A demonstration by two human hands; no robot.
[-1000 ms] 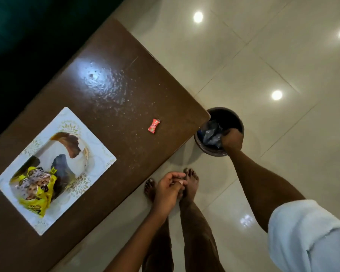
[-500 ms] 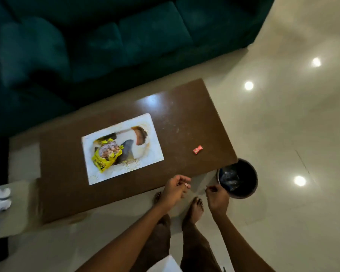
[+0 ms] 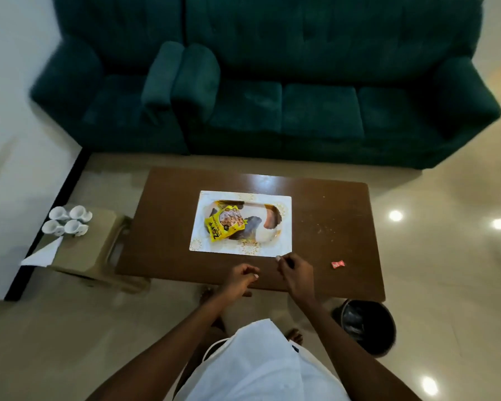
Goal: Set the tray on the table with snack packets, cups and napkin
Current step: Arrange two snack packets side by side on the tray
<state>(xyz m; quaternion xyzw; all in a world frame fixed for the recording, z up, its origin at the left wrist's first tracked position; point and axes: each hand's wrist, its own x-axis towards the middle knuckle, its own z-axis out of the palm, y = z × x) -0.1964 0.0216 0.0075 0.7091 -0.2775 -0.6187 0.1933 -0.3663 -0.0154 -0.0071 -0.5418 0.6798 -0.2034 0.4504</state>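
Note:
A white patterned tray point(image 3: 284, 227) lies in the middle of the brown table point(image 3: 330, 221). A yellow snack packet point(image 3: 224, 222) rests in its left half. A small red candy point(image 3: 338, 264) lies on the table to the right. Several white cups point(image 3: 67, 221) and a white napkin point(image 3: 42, 253) sit on a beige stool at the left. My left hand point(image 3: 239, 279) hovers over the table's near edge with fingers curled and nothing visible in it. My right hand point(image 3: 294, 270) is beside it, fingers loosely curled near the tray's near right corner.
The beige stool point(image 3: 99, 250) stands against the table's left end. A dark bin point(image 3: 365, 325) sits on the floor at the table's near right corner. A green sofa point(image 3: 272, 82) runs behind the table. My bare feet are under the near edge.
My right hand left the bin and came up over the table next to the left hand. The view swung up from the floor, bringing the sofa, stool and cups into sight.

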